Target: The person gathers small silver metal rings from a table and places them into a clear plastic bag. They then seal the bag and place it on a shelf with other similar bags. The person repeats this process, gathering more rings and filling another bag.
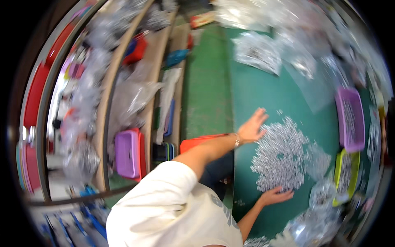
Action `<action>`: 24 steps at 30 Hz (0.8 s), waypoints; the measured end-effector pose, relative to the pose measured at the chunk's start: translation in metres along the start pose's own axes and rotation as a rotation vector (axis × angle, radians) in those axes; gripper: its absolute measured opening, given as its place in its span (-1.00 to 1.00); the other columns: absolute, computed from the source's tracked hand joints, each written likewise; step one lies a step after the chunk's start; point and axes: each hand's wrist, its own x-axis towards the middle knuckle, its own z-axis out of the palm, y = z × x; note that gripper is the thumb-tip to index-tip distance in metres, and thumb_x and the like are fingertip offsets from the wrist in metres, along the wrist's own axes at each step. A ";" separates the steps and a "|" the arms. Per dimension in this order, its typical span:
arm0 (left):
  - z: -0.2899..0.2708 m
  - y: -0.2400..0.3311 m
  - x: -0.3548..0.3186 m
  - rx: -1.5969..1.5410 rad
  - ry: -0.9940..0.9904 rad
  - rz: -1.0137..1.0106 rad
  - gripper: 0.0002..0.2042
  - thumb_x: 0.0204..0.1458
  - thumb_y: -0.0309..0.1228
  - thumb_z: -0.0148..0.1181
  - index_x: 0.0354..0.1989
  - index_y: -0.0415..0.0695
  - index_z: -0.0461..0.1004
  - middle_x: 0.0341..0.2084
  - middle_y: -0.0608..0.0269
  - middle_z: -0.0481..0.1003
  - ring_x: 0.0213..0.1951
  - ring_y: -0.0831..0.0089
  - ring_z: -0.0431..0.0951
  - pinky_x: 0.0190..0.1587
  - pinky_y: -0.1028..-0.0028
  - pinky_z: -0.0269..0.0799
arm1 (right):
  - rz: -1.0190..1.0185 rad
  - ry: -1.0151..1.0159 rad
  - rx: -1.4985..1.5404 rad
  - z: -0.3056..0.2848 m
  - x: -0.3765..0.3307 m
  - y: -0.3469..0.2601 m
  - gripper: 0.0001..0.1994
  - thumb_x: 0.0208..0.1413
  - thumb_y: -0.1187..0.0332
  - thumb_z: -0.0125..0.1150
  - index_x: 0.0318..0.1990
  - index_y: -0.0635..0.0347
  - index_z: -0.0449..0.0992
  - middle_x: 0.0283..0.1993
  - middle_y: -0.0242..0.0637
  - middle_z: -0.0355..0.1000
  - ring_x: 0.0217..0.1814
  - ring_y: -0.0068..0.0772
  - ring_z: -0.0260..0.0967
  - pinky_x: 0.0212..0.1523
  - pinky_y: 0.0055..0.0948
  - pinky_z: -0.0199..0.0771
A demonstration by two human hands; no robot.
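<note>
A wide, loose pile of small shiny metal parts (pixel 279 158) lies spread on the green tabletop (pixel 284 99). At the pile's far left edge is my left hand (pixel 252 127), fingers spread and nothing held, its fingertips beside the parts. My right hand (pixel 277 196) rests along the near edge, fingers stretched out and touching the parts or nearly so. The individual parts are too small to identify. Next to the pile's right side lies a clear plastic bag (pixel 319 160).
A purple bin (pixel 359 140) and a yellow-green bin (pixel 355 162) of metal parts stand at the right. Filled clear bags (pixel 257 51) lie at the table's far end. Shelving on the left bears plastic bags and a purple tray (pixel 126 154); green floor (pixel 207 90) lies between.
</note>
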 end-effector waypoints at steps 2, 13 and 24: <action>0.005 -0.001 -0.003 0.000 0.017 0.013 -0.42 0.00 -0.24 0.07 0.16 -0.30 0.13 0.23 -0.16 -0.01 0.29 -0.03 -0.07 0.30 0.23 -0.06 | -0.056 0.046 -0.021 0.003 -0.002 0.011 -0.59 0.21 0.29 -0.06 0.12 0.39 0.23 0.25 0.16 0.01 0.28 0.15 -0.03 0.25 -0.01 -0.02; 0.007 -0.008 -0.019 0.009 0.018 0.038 -0.37 0.05 -0.20 0.00 0.19 -0.39 0.03 0.25 -0.20 -0.09 0.32 -0.02 -0.19 0.32 0.21 -0.13 | -0.062 0.023 -0.140 0.013 -0.010 0.030 -0.59 0.24 0.19 -0.11 0.09 0.35 0.29 0.27 0.11 -0.02 0.27 0.10 0.00 0.16 -0.05 0.10; -0.002 -0.048 -0.006 -0.648 0.126 0.156 -0.56 -0.01 -0.62 -0.05 0.11 -0.21 0.11 0.18 -0.06 0.00 0.28 0.09 -0.03 0.27 0.22 -0.05 | -0.326 0.143 -0.266 0.111 0.020 -0.111 -0.43 0.12 0.06 0.03 0.14 0.32 0.18 0.19 0.10 0.10 0.20 0.11 0.09 0.16 -0.01 0.10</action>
